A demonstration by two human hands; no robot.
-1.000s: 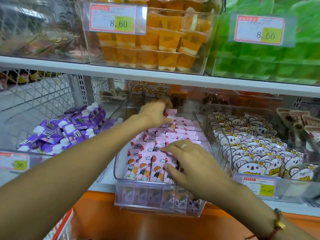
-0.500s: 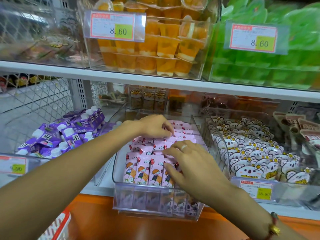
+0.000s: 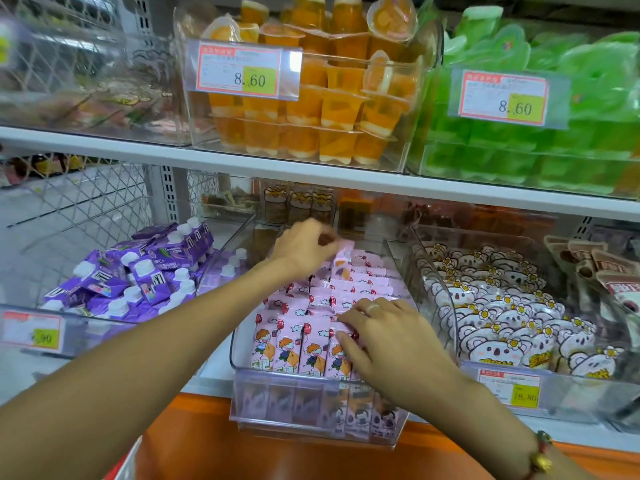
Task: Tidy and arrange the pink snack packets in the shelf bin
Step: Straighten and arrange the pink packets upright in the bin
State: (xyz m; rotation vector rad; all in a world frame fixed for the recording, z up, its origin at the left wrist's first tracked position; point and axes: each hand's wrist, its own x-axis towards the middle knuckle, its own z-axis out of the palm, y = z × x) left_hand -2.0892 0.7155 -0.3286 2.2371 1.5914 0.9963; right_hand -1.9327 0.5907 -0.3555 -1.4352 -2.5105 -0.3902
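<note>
Mostly the pink snack packets (image 3: pixel 313 327) already stand in rows inside the clear shelf bin (image 3: pixel 311 403). At the back, the left hand (image 3: pixel 304 247) pinches 1 raised packet (image 3: pixel 341 261); the right hand (image 3: pixel 398 344) lies spread, steadying the front row, gripping nothing.

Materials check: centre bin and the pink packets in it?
Bin: looks like clear rigid plastic, glossy; the packets show through its front wall and the rim catches highlights. Pink packets: probably thin printed plastic film, slightly shiny, with crimped top edges; could be laminated, can't tell.
</note>
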